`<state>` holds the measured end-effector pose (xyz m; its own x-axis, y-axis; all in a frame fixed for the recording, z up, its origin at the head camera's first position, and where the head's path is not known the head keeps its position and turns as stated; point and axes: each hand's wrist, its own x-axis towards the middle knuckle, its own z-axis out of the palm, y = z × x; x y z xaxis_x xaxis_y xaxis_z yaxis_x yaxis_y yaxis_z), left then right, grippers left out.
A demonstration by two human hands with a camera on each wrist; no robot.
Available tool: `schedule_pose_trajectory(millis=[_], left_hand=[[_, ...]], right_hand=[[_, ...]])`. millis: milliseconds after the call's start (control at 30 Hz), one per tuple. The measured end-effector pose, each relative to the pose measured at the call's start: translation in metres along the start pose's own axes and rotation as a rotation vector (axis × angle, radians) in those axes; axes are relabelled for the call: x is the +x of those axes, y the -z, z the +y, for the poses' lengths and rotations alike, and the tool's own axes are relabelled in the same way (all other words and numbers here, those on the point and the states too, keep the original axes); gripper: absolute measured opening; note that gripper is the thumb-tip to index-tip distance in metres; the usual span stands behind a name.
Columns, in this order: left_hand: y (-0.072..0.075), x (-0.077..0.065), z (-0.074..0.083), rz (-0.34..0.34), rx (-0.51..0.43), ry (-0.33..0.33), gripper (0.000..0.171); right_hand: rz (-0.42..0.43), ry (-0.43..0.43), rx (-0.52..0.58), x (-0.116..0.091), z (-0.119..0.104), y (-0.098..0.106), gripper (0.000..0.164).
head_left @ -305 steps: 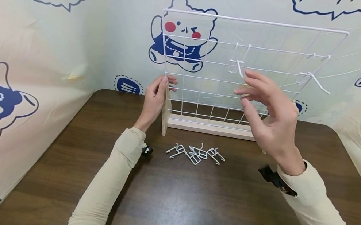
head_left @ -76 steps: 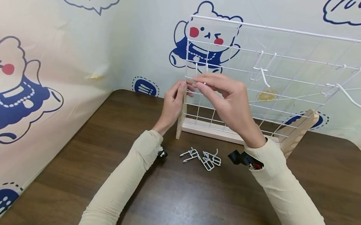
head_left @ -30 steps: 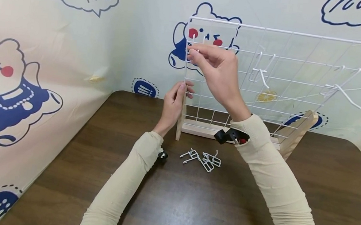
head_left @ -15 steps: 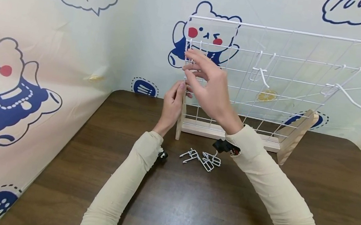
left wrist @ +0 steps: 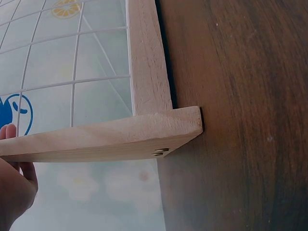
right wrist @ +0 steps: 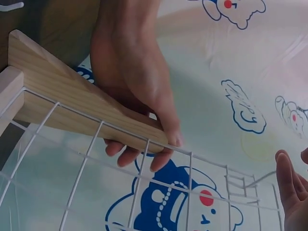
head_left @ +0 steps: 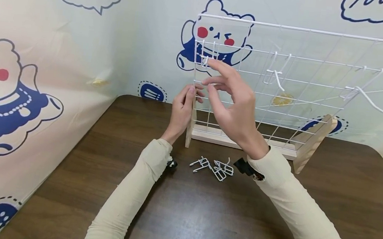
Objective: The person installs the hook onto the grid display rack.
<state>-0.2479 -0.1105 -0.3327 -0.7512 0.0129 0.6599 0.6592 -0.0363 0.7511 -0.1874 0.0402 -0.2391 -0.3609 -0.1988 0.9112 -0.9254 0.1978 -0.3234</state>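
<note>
Now, left hand (head_left: 182, 102) clamped round wooden upright (left wrist: 101, 137) of white wire grid rack (head_left: 302, 29), right hand (head_left: 236, 104), fingers apart, beside hung hook (head_left: 206, 62), loose hooks (head_left: 219, 172) on brown surface (head_left: 181, 212)

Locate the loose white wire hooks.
In the head view, the loose hooks lie on the brown wood-grain table between both forearms, near the left half of the white wire rack.

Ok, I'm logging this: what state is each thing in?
Wire grid: upright
Wooden stand: standing on the table
Left hook: hung on grid
Middle hook: hung
Right hook: hung
Loose hooks: lying clustered, unhung
Left hand: gripping the stand
Right hand: holding nothing, near left hook
</note>
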Motion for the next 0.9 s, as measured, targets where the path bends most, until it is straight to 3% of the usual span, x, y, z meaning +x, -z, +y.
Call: schedule_pose_trajectory(millis=[200,467,900], left_hand=[[0.0,-0.001,0.001,-0.002,0.013,0.018,0.033],[-0.001,-0.001,0.002,0.005,0.022,0.016,0.032],[-0.002,0.0,0.003,0.014,0.026,0.015,0.032]], right_hand=[[0.011,-0.018,-0.006,-0.007,-0.004,0.007,0.036],[-0.089,-0.043,-0.067,-0.024,-0.001,0.02,0.035],[-0.157,-0.131,-0.062,-0.048,0.0,0.038,0.037]])
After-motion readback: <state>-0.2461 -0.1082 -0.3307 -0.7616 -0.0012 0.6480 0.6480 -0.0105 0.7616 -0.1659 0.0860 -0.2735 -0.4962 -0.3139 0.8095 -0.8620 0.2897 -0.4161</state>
